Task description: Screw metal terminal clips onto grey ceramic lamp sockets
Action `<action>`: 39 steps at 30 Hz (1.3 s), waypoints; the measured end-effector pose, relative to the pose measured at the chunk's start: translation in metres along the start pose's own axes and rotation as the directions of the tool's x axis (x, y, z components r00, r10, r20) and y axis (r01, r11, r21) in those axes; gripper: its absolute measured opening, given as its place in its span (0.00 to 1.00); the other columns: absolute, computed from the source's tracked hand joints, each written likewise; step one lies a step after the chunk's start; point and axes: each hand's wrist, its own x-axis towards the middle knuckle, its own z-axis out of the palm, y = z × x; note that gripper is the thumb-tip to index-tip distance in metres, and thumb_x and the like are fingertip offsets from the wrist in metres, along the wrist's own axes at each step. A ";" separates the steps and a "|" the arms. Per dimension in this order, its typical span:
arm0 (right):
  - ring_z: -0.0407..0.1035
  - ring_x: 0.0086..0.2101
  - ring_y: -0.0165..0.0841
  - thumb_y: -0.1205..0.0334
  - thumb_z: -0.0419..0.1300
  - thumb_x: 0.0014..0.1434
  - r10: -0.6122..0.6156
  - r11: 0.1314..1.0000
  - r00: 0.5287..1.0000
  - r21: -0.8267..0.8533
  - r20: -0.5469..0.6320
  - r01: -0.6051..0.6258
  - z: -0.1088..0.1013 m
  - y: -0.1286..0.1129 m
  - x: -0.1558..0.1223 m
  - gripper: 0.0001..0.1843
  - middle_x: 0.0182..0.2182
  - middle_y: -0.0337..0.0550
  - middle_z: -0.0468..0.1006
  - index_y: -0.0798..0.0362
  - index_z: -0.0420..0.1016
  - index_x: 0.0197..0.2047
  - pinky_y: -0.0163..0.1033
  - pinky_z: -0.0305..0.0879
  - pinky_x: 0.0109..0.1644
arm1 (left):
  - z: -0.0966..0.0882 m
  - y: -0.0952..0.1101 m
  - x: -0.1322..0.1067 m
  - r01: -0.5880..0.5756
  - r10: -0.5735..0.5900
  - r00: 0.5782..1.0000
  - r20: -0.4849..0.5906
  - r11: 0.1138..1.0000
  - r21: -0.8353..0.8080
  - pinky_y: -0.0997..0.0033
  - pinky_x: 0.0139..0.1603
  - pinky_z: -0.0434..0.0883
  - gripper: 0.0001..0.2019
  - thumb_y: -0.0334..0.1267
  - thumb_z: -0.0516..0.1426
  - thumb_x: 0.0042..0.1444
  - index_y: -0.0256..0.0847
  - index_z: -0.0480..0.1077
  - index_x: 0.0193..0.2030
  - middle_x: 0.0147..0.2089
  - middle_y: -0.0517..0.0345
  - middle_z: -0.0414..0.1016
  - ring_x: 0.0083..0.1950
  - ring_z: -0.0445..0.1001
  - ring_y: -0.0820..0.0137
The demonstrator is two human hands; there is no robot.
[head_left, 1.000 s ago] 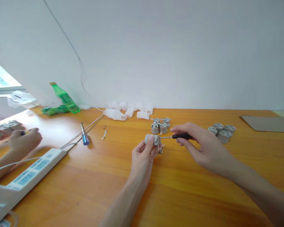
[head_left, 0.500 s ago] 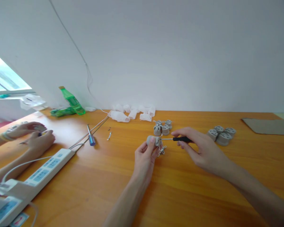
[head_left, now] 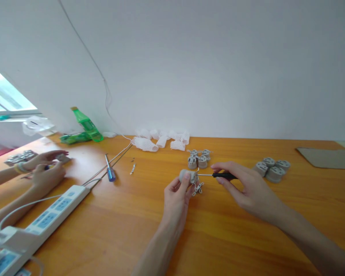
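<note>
the left hand [head_left: 175, 199] stands upright on its wrist, fingers curled closed and left thumb [head_left: 185, 179] pressing up on top. the right hand [head_left: 248, 191] comes in palm down, right forefinger [head_left: 225, 165] pinched toward its thumb. left forearm [head_left: 158, 247] and right forearm [head_left: 313, 237] angle inward.

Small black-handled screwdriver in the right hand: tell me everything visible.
The precision screwdriver has a black, plastic-looking handle and a thin metal shaft. It lies roughly level, pinched by the right hand, shaft pointing left at the grey socket held in the left hand. Whether the tip touches the socket is unclear.
</note>
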 end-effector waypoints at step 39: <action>0.78 0.43 0.37 0.67 0.55 0.67 -0.010 1.000 0.998 -0.011 -0.067 0.010 0.003 -0.006 -0.001 0.15 0.45 0.45 0.80 0.47 0.70 0.55 0.44 0.75 0.50 | 0.001 -0.003 -0.001 -0.031 0.031 0.999 -0.007 0.999 0.017 0.64 0.51 0.76 0.16 0.44 0.74 0.45 0.34 0.82 0.35 0.38 0.51 0.81 0.39 0.78 0.69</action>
